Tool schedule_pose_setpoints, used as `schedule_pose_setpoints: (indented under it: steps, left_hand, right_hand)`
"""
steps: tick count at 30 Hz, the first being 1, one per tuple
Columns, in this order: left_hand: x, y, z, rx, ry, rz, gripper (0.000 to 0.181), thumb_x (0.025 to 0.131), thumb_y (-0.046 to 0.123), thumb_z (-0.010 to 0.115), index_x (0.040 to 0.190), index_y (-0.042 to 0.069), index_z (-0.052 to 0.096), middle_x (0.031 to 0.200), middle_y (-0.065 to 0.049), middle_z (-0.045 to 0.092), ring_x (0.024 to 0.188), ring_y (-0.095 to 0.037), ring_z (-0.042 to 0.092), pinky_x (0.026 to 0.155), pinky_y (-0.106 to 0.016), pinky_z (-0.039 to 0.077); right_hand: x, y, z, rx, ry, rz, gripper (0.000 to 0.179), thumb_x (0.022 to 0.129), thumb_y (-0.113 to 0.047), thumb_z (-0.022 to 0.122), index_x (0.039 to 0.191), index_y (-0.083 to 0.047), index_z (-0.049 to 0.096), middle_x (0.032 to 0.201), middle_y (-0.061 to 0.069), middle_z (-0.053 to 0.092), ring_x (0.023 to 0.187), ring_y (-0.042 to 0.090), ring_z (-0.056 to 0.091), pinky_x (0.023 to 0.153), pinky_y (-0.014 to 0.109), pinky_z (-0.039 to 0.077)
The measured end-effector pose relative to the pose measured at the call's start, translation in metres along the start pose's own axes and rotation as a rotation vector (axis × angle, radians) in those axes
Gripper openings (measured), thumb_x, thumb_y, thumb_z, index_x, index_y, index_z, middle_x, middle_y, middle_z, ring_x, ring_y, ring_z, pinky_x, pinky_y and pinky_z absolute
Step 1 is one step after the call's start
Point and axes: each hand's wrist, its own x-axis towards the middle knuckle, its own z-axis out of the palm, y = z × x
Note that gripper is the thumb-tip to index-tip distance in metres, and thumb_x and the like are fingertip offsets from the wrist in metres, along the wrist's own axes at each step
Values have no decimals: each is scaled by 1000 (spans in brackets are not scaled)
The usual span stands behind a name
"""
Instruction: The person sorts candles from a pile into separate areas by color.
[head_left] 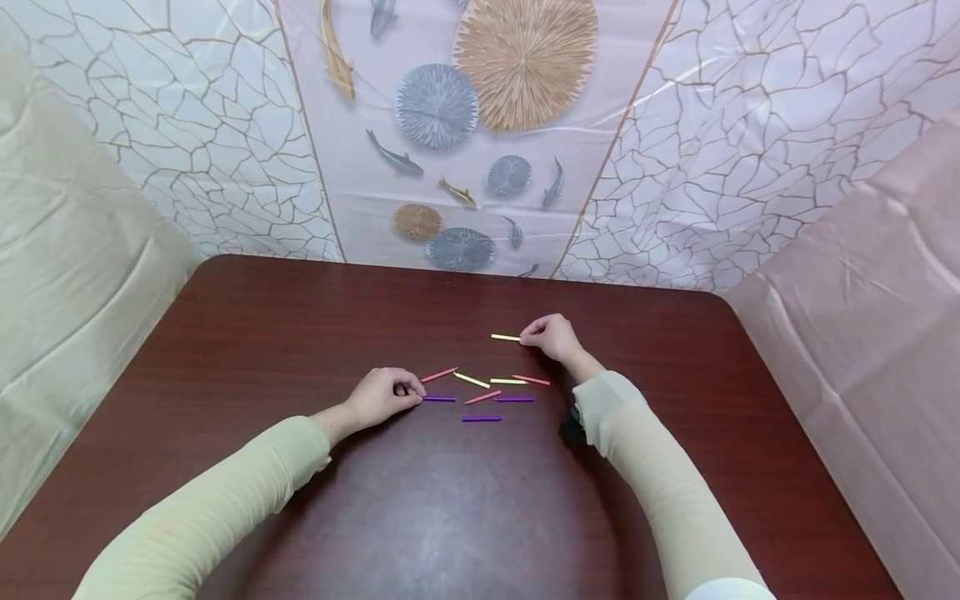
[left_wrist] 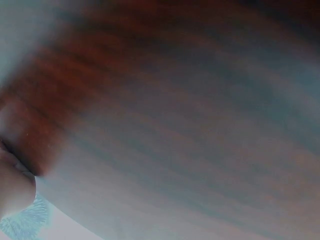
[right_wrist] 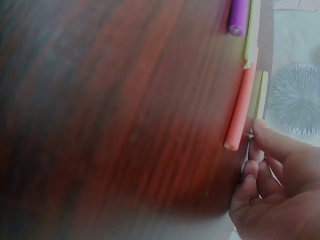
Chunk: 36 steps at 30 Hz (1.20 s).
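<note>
1 yellow stick (head_left: 506,337) is pinched by the right hand (head_left: 553,337); 1 purple stick (head_left: 441,399) by the left hand (head_left: 382,396).

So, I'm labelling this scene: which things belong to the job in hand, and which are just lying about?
In the job:
- yellow stick, in the right fingers
- purple stick, at the left fingers
- other sticks, probably

Just surroundings:
- table
- backdrop
</note>
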Motion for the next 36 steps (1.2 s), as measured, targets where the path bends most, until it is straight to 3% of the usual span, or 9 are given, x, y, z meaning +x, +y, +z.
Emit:
schedule_pose_setpoints:
  steps: [5, 14, 20, 27, 30, 36]
  left_hand:
    - [0, 2, 1, 0, 0, 10, 5, 79, 11, 70, 83, 7, 71, 74, 2, 66, 67, -2, 51, 64, -18, 42]
    - [0, 2, 3, -7, -8, 7, 4, 79, 11, 70, 82, 9, 71, 74, 3, 65, 66, -2, 50, 63, -18, 42]
    - [1, 2, 3, -9, -12, 7, 4, 79, 11, 70, 83, 9, 71, 74, 3, 65, 66, -2, 50, 63, -18, 42]
    - [2, 1, 2, -6, -16, 5, 5, 79, 11, 70, 83, 9, 71, 73, 3, 65, 65, -3, 50, 63, -18, 42]
    - [1, 1, 0, 1, -18, 0, 5, 79, 12, 70, 83, 9, 71, 72, 3, 64, 65, -3, 50, 63, -18, 42]
    - [1, 1, -1, 9, -15, 4, 5, 79, 11, 69, 83, 9, 70, 72, 3, 65, 66, -3, 51, 63, -18, 42]
  right_hand:
    - [-2, 0, 0, -19, 4, -3, 14, 81, -16, 71, 85, -2, 74, 89, 12, 73, 97, 25, 63, 91, 36, 46]
    - [-4, 4, -2, 1, -8, 18, 17, 80, -16, 72, 89, -2, 73, 91, 13, 72, 86, 22, 60, 76, 26, 44]
    - [-8, 4, -9, 77, 46, 16, 23, 82, -19, 71, 96, -1, 71, 89, 13, 72, 75, 13, 61, 70, 22, 44]
    - [-25, 0, -25, 294, 72, 32, 28, 83, -16, 69, 104, 3, 67, 66, -9, 61, 55, 9, 49, 53, 22, 42]
    - [-34, 4, -29, 308, 51, 41, 28, 83, -16, 70, 104, 3, 67, 63, -16, 57, 56, 10, 50, 53, 22, 42]
    - [-52, 14, -29, 284, 0, 22, 25, 82, -14, 71, 100, 3, 68, 66, -10, 61, 59, 14, 52, 53, 24, 43]
